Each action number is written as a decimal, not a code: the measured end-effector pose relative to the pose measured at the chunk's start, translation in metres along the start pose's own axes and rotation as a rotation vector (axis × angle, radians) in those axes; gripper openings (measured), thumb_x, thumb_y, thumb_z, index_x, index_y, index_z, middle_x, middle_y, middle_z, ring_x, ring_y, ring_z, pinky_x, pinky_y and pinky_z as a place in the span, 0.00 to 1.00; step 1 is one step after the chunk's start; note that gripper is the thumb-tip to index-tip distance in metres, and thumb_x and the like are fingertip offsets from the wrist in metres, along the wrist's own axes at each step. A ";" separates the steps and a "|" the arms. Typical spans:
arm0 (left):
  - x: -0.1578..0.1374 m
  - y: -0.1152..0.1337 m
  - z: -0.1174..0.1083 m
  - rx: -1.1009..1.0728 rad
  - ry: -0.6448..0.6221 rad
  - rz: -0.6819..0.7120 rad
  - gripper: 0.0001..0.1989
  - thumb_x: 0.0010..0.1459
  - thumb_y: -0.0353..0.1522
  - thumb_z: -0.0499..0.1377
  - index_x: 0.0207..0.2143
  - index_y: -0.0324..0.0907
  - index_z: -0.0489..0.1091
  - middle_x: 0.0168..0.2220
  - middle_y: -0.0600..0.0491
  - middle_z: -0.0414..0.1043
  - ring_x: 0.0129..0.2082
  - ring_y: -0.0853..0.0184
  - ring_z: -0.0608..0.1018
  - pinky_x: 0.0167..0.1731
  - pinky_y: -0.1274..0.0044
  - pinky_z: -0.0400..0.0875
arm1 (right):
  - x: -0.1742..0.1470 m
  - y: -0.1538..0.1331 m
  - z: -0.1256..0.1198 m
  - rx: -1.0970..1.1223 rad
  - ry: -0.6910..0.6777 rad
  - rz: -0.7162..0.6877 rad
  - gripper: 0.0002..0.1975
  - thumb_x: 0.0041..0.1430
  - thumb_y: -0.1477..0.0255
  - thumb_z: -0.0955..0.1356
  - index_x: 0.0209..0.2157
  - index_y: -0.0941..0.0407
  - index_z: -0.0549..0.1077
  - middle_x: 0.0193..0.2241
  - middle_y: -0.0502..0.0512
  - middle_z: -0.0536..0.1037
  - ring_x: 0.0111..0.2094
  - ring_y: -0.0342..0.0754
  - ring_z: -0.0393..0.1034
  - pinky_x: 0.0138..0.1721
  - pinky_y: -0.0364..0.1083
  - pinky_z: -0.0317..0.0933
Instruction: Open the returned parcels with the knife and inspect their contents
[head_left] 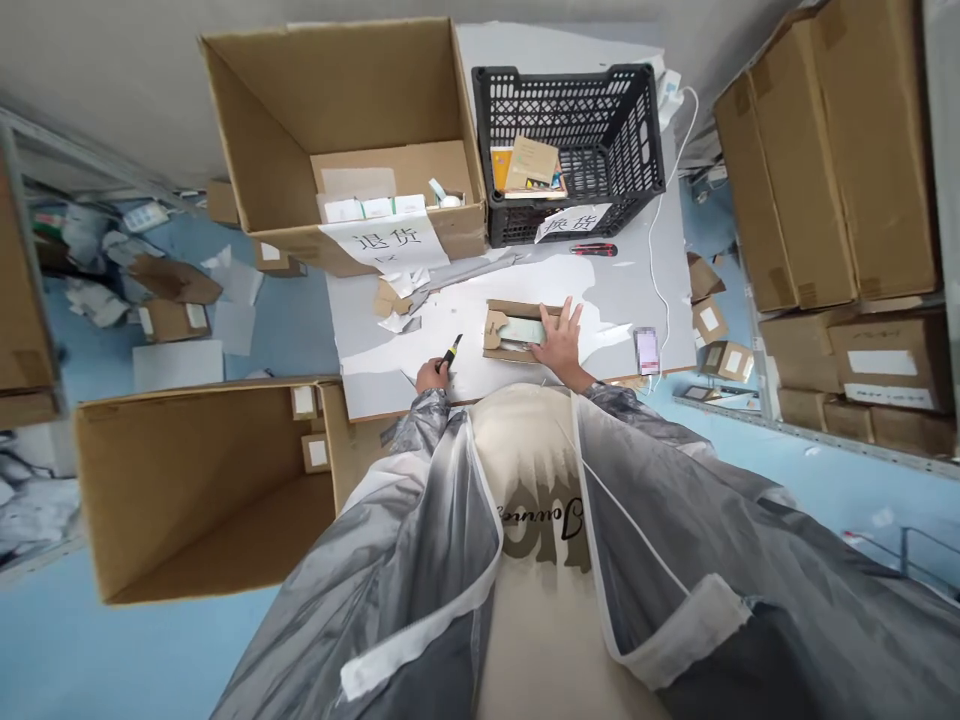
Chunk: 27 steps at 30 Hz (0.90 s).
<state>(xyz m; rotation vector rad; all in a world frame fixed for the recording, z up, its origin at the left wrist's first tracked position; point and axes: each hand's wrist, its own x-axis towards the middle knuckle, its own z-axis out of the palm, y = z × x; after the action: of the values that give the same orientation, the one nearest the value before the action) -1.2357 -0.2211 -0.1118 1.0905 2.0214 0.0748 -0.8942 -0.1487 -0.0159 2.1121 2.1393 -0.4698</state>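
The left hand [433, 376] is closed around a utility knife [451, 352] with a black and yellow handle, its tip pointing up and away from the fist, toward the opened parcel. The right hand [559, 338] lies flat with fingers spread, holding nothing, pressing on the near right corner of a small torn-open cardboard mailer [512, 331] that rests on the grey table [630, 290]. Inside the mailer, just left of the right hand's fingertips, a pale green boxed item [523, 331] shows.

Beyond the knife hand lie scraps of torn cardboard and paper [396, 300]. Farther past them stands 1 large open carton [337, 140] with a printed paper label hanging on its front. Beyond the right hand sits a black plastic crate [570, 150] with a few packets inside, and a red cutter [594, 249] lies on the table just before it. Right of the pressing hand, near the table edge, lies a phone [646, 350].

As a judgement: the blade is near the parcel and not far from the spread fingers, so a slip toward the right could nick them or score the green box. The flat press alone may let the light mailer skid on the smooth tabletop.
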 end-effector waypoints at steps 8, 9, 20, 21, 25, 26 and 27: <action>0.009 0.044 -0.011 0.055 0.073 -0.078 0.33 0.83 0.40 0.58 0.81 0.30 0.73 0.79 0.20 0.68 0.80 0.36 0.73 0.76 0.53 0.72 | 0.002 0.008 0.030 0.307 -0.132 0.172 0.57 0.71 0.64 0.72 0.94 0.60 0.51 0.92 0.83 0.46 0.80 0.81 0.73 0.71 0.72 0.78; 0.009 0.058 -0.009 0.034 0.102 -0.016 0.34 0.85 0.41 0.56 0.83 0.31 0.71 0.79 0.21 0.68 0.80 0.39 0.73 0.78 0.54 0.71 | 0.002 0.009 0.034 0.328 -0.167 0.199 0.57 0.72 0.64 0.71 0.95 0.60 0.49 0.92 0.82 0.47 0.77 0.78 0.77 0.69 0.69 0.80; -0.002 0.160 0.023 0.095 0.013 0.264 0.50 0.77 0.38 0.68 0.91 0.26 0.56 0.71 0.16 0.77 0.74 0.30 0.79 0.71 0.52 0.76 | -0.005 0.013 0.036 0.395 -0.089 0.209 0.43 0.84 0.68 0.57 0.94 0.62 0.52 0.86 0.70 0.71 0.79 0.67 0.76 0.77 0.64 0.75; -0.001 0.157 0.020 0.094 0.019 0.245 0.45 0.79 0.38 0.65 0.89 0.27 0.60 0.68 0.18 0.81 0.71 0.32 0.82 0.68 0.54 0.77 | -0.005 0.014 0.036 0.391 -0.084 0.221 0.41 0.86 0.65 0.56 0.93 0.62 0.56 0.84 0.69 0.73 0.79 0.66 0.77 0.78 0.63 0.74; 0.006 0.138 0.003 0.108 0.037 0.199 0.30 0.83 0.41 0.62 0.80 0.39 0.79 0.58 0.29 0.91 0.63 0.39 0.89 0.62 0.60 0.78 | -0.007 0.020 0.040 0.480 -0.034 0.259 0.37 0.90 0.57 0.55 0.84 0.59 0.73 0.74 0.69 0.85 0.74 0.67 0.81 0.75 0.63 0.76; 0.007 0.133 -0.001 0.107 0.038 0.206 0.28 0.84 0.41 0.61 0.77 0.41 0.82 0.58 0.31 0.91 0.63 0.40 0.89 0.61 0.61 0.78 | -0.007 0.022 0.042 0.512 -0.024 0.269 0.36 0.90 0.56 0.54 0.80 0.57 0.77 0.70 0.68 0.88 0.71 0.68 0.83 0.73 0.63 0.78; 0.009 0.127 -0.005 0.093 0.033 0.213 0.26 0.84 0.41 0.60 0.74 0.43 0.85 0.58 0.33 0.92 0.63 0.41 0.89 0.61 0.61 0.79 | -0.006 0.024 0.043 0.539 -0.020 0.281 0.35 0.91 0.54 0.54 0.76 0.56 0.81 0.66 0.68 0.90 0.68 0.69 0.85 0.70 0.62 0.79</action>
<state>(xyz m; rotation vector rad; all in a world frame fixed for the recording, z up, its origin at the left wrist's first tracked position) -1.1559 -0.1341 -0.0629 1.3695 1.9469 0.1104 -0.8763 -0.1668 -0.0584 2.6024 1.8005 -1.1275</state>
